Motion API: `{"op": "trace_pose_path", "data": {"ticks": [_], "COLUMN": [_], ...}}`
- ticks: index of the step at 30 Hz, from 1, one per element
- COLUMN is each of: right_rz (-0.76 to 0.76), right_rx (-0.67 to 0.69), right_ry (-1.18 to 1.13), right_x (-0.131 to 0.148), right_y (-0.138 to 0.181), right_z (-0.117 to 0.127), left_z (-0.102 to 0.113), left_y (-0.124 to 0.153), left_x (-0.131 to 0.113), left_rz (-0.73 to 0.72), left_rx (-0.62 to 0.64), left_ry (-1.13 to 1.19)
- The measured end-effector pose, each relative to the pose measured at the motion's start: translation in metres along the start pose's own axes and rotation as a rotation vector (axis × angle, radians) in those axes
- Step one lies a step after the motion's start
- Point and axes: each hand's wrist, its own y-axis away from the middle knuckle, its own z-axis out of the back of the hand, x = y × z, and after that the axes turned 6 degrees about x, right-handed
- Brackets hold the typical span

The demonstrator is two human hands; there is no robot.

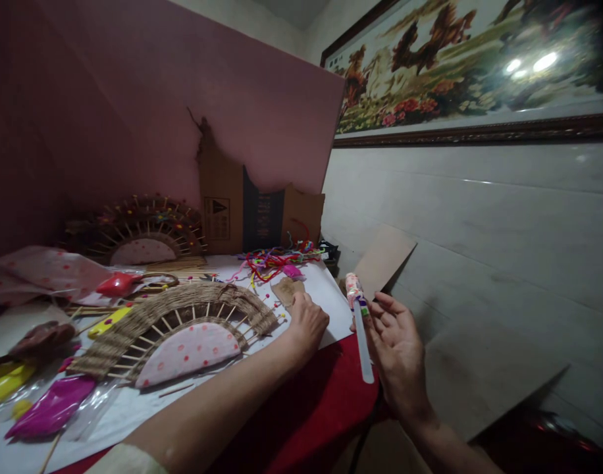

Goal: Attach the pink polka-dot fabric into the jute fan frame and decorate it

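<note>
My left hand (307,324) reaches across with curled fingers, its fingertips at a small brown piece (284,289) on white paper; anything pinched there is hidden. In my right hand (397,345) is what looks like a glue gun (353,287) with a floral covering, its translucent glue stick (364,349) pointing down toward me. Some fingers of that hand are stretched out. Left of my left hand lies a fan-shaped piece (183,306) of woven brown cord on thin sticks, with a pink dotted half-round center (190,352).
Colored pipe cleaners (276,260) lie at the back. A second fan (143,247) leans behind, near torn cardboard (222,197). Magenta (52,405), red (118,284) and yellow (8,385) packets lie left. White paper (338,309) covers part of the red tabletop (326,382). A tiled wall (479,263) stands right.
</note>
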Motion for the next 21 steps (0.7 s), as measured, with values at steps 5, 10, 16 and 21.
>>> {"op": "trace_pose_path", "data": {"ticks": [5, 10, 16, 21], "right_rz": [0.016, 0.005, 0.031, 0.117], "right_rx": [0.031, 0.116, 0.322, 0.496], "right_ry": [-0.004, 0.014, 0.038, 0.101], "right_x": [-0.007, -0.016, -0.016, -0.014], "right_y": [-0.007, -0.008, 0.021, 0.042], "right_z": [-0.013, -0.035, -0.087, -0.124], "left_z": [0.006, 0.021, 0.029, 0.031], "left_y": [0.008, 0.052, 0.11, 0.131], "left_x": [0.022, 0.035, 0.031, 0.051], "left_rz": [0.009, -0.03, 0.045, 0.429], "left_rx": [-0.081, -0.181, -0.402, -0.67], "left_ry": [0.165, 0.472, 1.705, 1.714]}}
